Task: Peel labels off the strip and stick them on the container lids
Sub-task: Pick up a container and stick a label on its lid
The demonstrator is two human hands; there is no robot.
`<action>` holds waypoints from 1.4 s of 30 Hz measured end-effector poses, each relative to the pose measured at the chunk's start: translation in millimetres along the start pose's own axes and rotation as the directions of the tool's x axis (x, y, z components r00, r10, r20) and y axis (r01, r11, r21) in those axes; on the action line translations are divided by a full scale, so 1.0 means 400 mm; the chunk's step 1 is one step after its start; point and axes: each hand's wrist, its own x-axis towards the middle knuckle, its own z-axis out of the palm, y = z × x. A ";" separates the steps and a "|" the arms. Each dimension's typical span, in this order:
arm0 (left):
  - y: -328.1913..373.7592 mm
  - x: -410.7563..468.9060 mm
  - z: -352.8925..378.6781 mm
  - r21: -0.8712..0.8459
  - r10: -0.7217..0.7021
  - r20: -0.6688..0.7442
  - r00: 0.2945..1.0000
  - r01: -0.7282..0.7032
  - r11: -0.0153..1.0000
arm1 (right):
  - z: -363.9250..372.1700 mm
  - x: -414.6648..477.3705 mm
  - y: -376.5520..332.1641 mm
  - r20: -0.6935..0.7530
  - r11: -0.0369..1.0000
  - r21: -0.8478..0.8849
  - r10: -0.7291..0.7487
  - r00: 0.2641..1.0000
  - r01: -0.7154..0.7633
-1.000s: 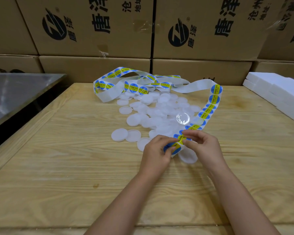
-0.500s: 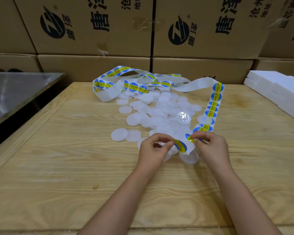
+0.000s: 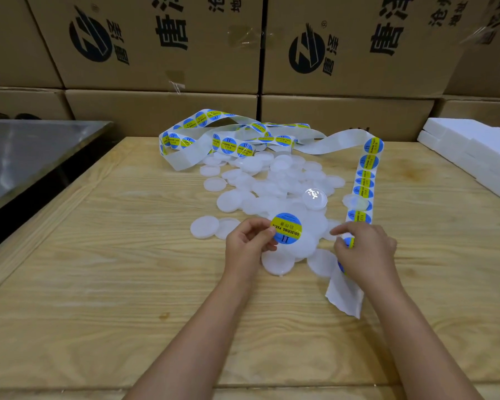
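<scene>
A round blue and yellow label [image 3: 287, 228] is pinched by its edge in my left hand [image 3: 250, 243], free of the strip and held just above the white lids. My right hand [image 3: 364, 252] grips the white backing strip [image 3: 365, 180], which runs up and back with several labels on it; its bare end [image 3: 345, 295] hangs below that hand. A pile of round white lids [image 3: 272, 186] covers the middle of the wooden table [image 3: 127, 255]. One clear lid [image 3: 314, 196] lies on the pile.
The strip loops in coils [image 3: 223, 140] at the back of the table. Stacked cardboard boxes [image 3: 162, 41] form a wall behind. White foam slabs [image 3: 474, 151] lie at the right edge. A steel table [image 3: 26, 157] stands to the left across a dark gap.
My left hand has pulled one label off the strip and moved it left and up. My right hand has drawn the strip to the right, so the hands are now apart.
</scene>
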 end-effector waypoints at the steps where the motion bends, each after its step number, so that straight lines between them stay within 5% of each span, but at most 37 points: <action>1: 0.002 0.000 0.000 0.017 0.011 0.005 1.000 -0.011 1.000 | -0.003 -0.006 -0.016 -0.083 0.990 0.125 -0.062 0.995 0.073; 4: 0.006 -0.003 0.002 0.102 0.073 0.025 0.997 -0.075 0.992 | -0.010 -0.014 -0.075 -0.196 0.902 0.265 -0.296 0.935 0.342; 7: 0.010 -0.005 -0.001 0.174 0.145 0.041 0.989 -0.150 0.973 | 0.003 -0.007 -0.115 -0.029 0.855 0.203 -0.483 0.875 0.478; 10: 0.012 -0.003 -0.006 0.245 0.207 0.052 0.977 -0.213 0.946 | 0.026 -0.004 -0.126 0.077 0.872 0.125 -0.485 0.871 0.474; 17: 0.022 -0.005 -0.017 0.343 0.296 0.078 0.952 -0.305 0.889 | 0.039 -0.013 -0.115 -0.070 0.885 0.269 -0.374 0.925 0.379; 19: 0.018 0.002 -0.037 0.546 0.297 0.116 0.948 -0.311 0.778 | 0.037 -0.012 -0.106 -0.088 0.868 0.431 -0.233 0.969 0.247; 22: 0.004 0.006 -0.063 0.819 0.211 0.253 0.944 -0.325 0.473 | 0.034 -0.003 -0.089 -0.002 0.724 0.690 0.000 1.000 0.002; 27: -0.015 0.006 -0.067 0.885 0.069 0.410 0.909 -0.415 0.211 | 0.043 -0.002 -0.071 0.180 0.423 0.874 0.175 0.968 -0.239; 31: -0.017 0.012 -0.070 0.875 0.088 0.417 0.905 -0.426 0.229 | 0.055 -0.004 -0.073 0.186 0.317 0.916 0.206 0.961 -0.245; 35: -0.010 0.008 -0.073 0.833 0.146 0.357 0.923 -0.385 0.397 | 0.066 -0.002 -0.076 0.150 0.206 0.964 0.114 0.982 -0.171; 40: -0.001 0.002 -0.067 0.755 0.206 0.297 0.932 -0.362 0.547 | 0.081 -0.018 -0.092 0.011 0.582 0.811 -0.114 0.993 0.058; 42: 0.002 0.003 -0.065 0.714 0.219 0.278 0.935 -0.354 0.604 | 0.094 -0.021 -0.101 0.021 0.660 0.744 -0.176 0.984 0.102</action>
